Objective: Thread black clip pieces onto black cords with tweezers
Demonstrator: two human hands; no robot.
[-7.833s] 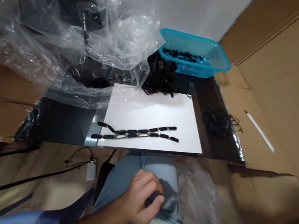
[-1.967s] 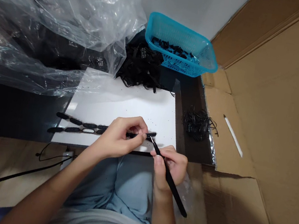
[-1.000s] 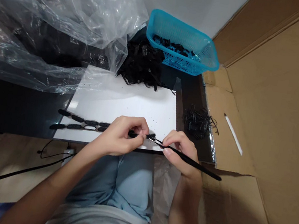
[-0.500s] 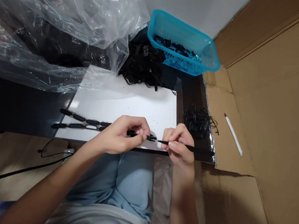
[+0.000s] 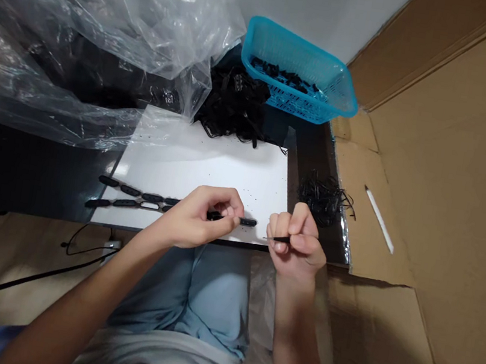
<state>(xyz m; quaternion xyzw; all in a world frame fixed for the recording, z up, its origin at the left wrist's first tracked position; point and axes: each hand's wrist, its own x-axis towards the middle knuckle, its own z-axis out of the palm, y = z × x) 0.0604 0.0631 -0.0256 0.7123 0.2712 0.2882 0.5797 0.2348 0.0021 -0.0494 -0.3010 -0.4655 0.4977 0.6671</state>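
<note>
Black segmented strip was pinched between the fingers of the left hand, over a white board; black tweezers were gripped in the curled fingers of the right hand, tip near the strip.

Room beyond the left hand over white board, plastic sheeting overhanging, black tangle, blue basket behind

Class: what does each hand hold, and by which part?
The left hand pinches a black rubbery link strip near its right end; the right hand grips slim black tweezers along the shaft.
</note>
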